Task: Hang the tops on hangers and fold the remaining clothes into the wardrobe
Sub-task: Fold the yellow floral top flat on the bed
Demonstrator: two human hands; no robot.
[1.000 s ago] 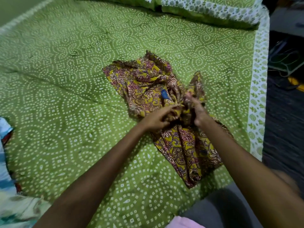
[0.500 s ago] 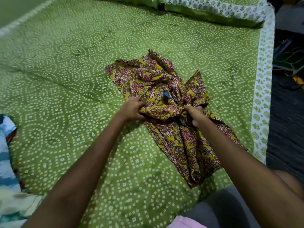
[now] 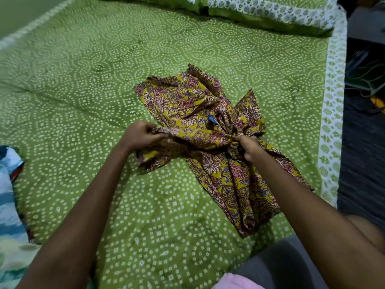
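**Floral garment bunched on the green bedspread**

Floral garment (image 3: 210, 142), a thin cotton-like cloth printed in mustard yellow with maroon and cream flowers, lies crumpled near the middle-right of the bed. Its upper part spreads fairly flat, with a small blue tag (image 3: 212, 118) showing among the folds; its lower part trails in soft pleats toward the bed's near right edge. Across the middle the fabric is gathered into a tight, rope-like ridge stretched between two hands.

At the ridge's left end, the left hand (image 3: 139, 135) has its fingers curled and pinched together on the cloth. At the right end, the right hand (image 3: 249, 146) is closed in a fist around the bunched fabric, knuckles toward the camera. Both bare forearms reach in from the bottom of the view.

Under the garment is a green bedspread (image 3: 83, 101) covered in white dotted rings and small diamonds, creased in places, with a white leaf-print border (image 3: 331, 132) down the right side. Matching pillows (image 3: 260, 11) lie along the far edge. Another cloth in blue, white and red (image 3: 9, 195) rests on the bed's left edge, and something pale pink (image 3: 235, 281) shows at the bottom. Right of the bed is a dark floor (image 3: 364, 163) with cables.
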